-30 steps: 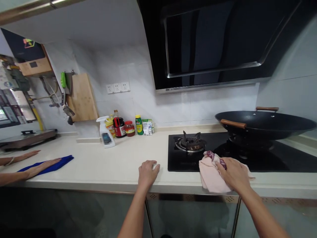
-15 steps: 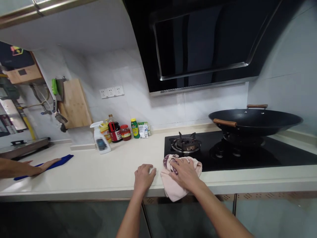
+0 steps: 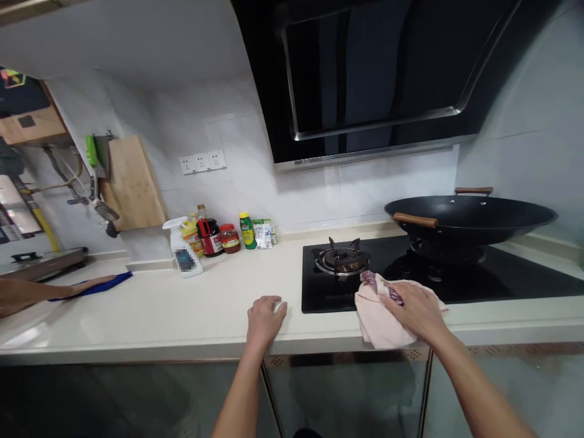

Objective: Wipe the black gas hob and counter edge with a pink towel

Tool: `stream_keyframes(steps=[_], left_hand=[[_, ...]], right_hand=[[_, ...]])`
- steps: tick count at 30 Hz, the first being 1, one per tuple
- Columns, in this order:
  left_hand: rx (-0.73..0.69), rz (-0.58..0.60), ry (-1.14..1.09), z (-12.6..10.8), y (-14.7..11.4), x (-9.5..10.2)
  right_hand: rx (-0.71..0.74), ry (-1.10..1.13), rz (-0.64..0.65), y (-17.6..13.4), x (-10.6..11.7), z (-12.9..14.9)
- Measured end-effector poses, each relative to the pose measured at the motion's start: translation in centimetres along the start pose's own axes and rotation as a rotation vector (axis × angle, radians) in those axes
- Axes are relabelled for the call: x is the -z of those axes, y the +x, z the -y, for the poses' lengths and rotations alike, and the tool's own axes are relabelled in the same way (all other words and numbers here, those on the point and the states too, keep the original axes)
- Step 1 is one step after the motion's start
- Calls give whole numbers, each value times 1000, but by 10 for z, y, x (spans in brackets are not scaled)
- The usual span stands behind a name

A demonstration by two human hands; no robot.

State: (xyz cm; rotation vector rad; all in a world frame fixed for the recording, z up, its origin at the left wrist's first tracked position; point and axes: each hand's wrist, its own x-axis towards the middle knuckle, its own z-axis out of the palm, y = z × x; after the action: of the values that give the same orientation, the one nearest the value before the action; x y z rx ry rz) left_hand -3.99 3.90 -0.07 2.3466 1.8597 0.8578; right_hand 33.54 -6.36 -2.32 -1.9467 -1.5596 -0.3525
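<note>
My right hand (image 3: 417, 307) presses a pale pink cloth (image 3: 383, 325) with a purple patterned part against the front edge of the black gas hob (image 3: 333, 291). The cloth lies partly over the hob and partly over the counter's front edge. On the white counter (image 3: 205, 310), left of the hob, rests my left hand (image 3: 265, 316). It holds nothing, with the fingers loosely bent and the thumb apart. Behind the cloth is the left burner (image 3: 343, 258). A large black wok (image 3: 474, 216) with wooden handles sits over the right burner.
Another person's hand (image 3: 93, 285) lies on a blue cloth (image 3: 114, 281) at the far left. Along the wall stand a white spray bottle (image 3: 186, 246), a dark sauce bottle (image 3: 210, 237), a red-lidded jar (image 3: 230, 238) and a green bottle (image 3: 247, 231). A range hood (image 3: 374, 79) overhangs the hob.
My right hand has slid the pink cloth to the right along the hob's front edge. My left hand stays in place. At the left, the other person's hand and blue cloth have shifted slightly.
</note>
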Motion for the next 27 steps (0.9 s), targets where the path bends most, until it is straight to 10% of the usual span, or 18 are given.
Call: stream_keyframes(steps=[6, 17, 21, 27], left_hand=[[-14, -6, 11, -1, 0, -3], [-21, 10, 75, -3, 1, 3], [-21, 14, 89, -2, 3, 4], [-11, 7, 72, 2, 5, 1]], right_hand=[[-101, -155, -70, -20, 5, 31], [303, 144, -6, -41, -15, 174], [373, 271, -30, -43, -17, 167], [277, 204, -94, -41, 1, 85]])
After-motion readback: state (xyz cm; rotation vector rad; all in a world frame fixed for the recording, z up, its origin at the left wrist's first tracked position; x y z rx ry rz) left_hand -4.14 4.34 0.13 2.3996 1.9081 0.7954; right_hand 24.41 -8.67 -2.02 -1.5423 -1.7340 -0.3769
